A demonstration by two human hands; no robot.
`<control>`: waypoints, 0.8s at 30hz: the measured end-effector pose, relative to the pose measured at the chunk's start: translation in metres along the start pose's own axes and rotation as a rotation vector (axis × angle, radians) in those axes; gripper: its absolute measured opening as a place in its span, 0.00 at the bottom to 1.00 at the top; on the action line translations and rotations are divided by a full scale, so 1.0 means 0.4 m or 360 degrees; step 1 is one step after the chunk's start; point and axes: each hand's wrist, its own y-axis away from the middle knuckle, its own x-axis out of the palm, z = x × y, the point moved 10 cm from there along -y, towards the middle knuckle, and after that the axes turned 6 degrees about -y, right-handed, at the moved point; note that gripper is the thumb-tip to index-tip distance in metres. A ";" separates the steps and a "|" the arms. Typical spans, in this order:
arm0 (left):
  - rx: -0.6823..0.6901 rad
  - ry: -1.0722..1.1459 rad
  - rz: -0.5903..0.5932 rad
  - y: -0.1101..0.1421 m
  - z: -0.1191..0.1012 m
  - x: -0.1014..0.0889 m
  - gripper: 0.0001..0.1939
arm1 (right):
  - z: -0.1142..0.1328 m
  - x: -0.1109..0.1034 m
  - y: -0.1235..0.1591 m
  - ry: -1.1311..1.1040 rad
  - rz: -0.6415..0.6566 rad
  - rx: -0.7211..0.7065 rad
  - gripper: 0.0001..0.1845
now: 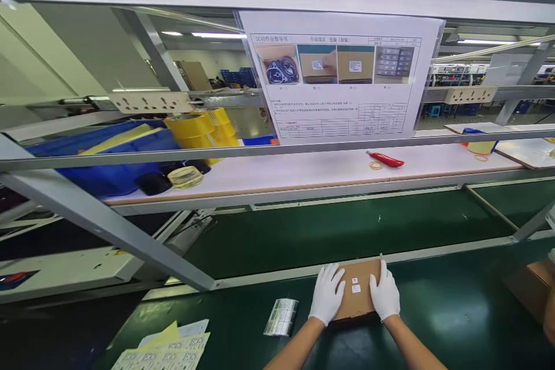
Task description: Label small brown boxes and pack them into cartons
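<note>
A small brown cardboard box (359,295) lies on the green work surface (455,312), with two small white labels on its top. My left hand (326,293), in a white glove, rests flat on the box's left side with fingers spread. My right hand (384,295), also gloved, lies flat on the right side of the box. Neither hand grips anything. A strip of silver labels (281,317) lies just left of my left hand.
Sheets of printed labels (167,350) lie at the lower left. A shelf (312,170) behind the green conveyor holds yellow tape rolls (202,130), a blue bag (108,156), a red knife (385,159) and rubber bands. An instruction sheet (342,78) hangs on the metal frame. Another cardboard box (531,289) sits at right.
</note>
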 end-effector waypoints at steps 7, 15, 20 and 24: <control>-0.0016 0.0038 0.0035 0.001 0.001 0.005 0.20 | 0.007 -0.005 0.000 0.0006 -0.0027 -0.0047 0.38; -0.0006 0.0021 0.0007 0.000 0.005 0.011 0.20 | 0.014 -0.016 0.004 -0.0018 0.0000 -0.0018 0.37; -0.0006 0.0031 0.0027 0.001 0.009 0.018 0.21 | 0.016 -0.022 0.005 -0.0057 -0.0028 -0.0023 0.37; 0.0005 0.0030 0.0042 -0.001 0.011 0.023 0.21 | 0.018 -0.027 0.006 -0.0033 -0.0040 -0.0019 0.36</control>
